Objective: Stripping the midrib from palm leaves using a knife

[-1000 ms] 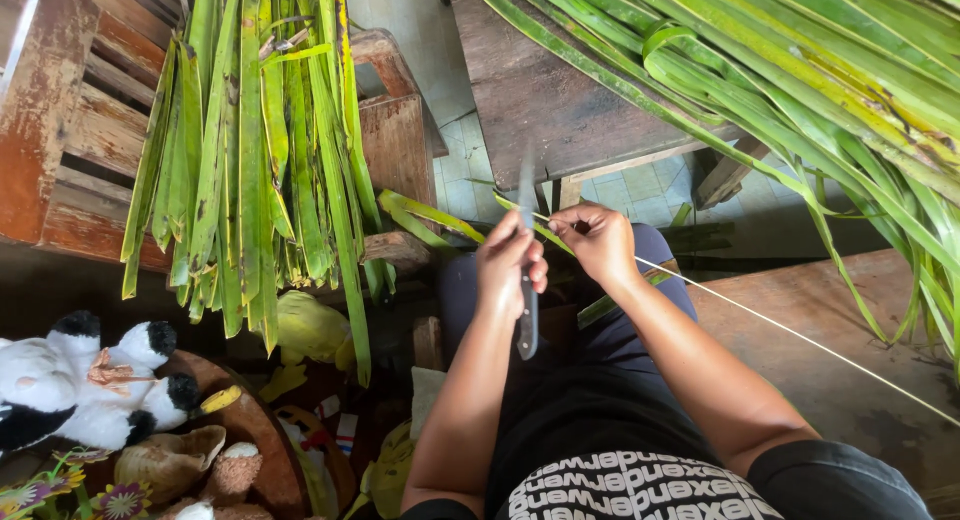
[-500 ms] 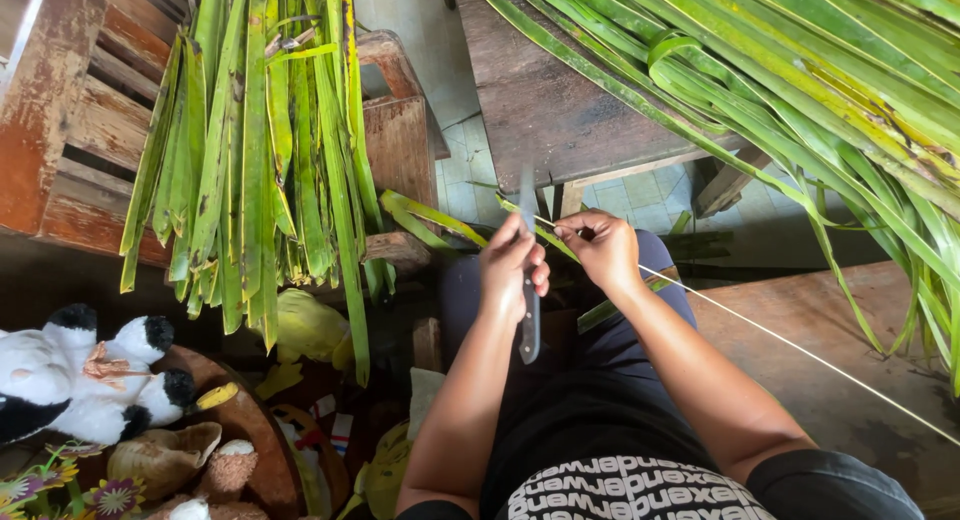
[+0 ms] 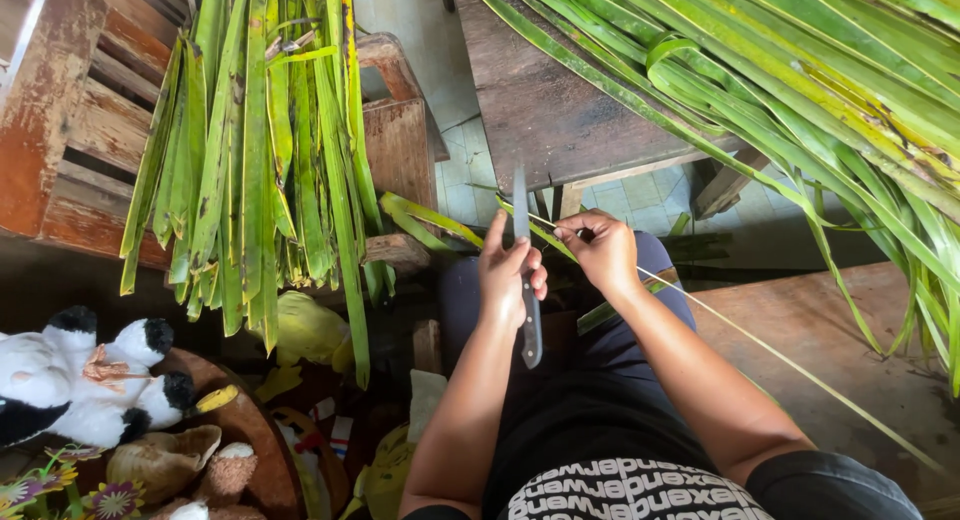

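My left hand [image 3: 510, 275] grips a knife [image 3: 526, 280] with a dark handle, its blade pointing away from me. My right hand [image 3: 603, 250] pinches the end of a long thin palm leaf midrib [image 3: 790, 365] that runs off to the lower right. A narrow green leaf strip [image 3: 435, 218] lies under the blade and trails to the left. Both hands meet over my lap, just in front of a dark wooden table [image 3: 540, 100].
Trimmed green palm leaves [image 3: 260, 150] hang over a worn red wooden bench [image 3: 70, 130] at left. More long palm fronds [image 3: 800, 70] spread across the table at upper right. A plush toy [image 3: 80, 375] and shells sit on a round tray at lower left.
The knife has shifted slightly, its blade now sharp and still against the leaf strip. My right hand has stayed almost in place on the midrib, which looks lower at right.
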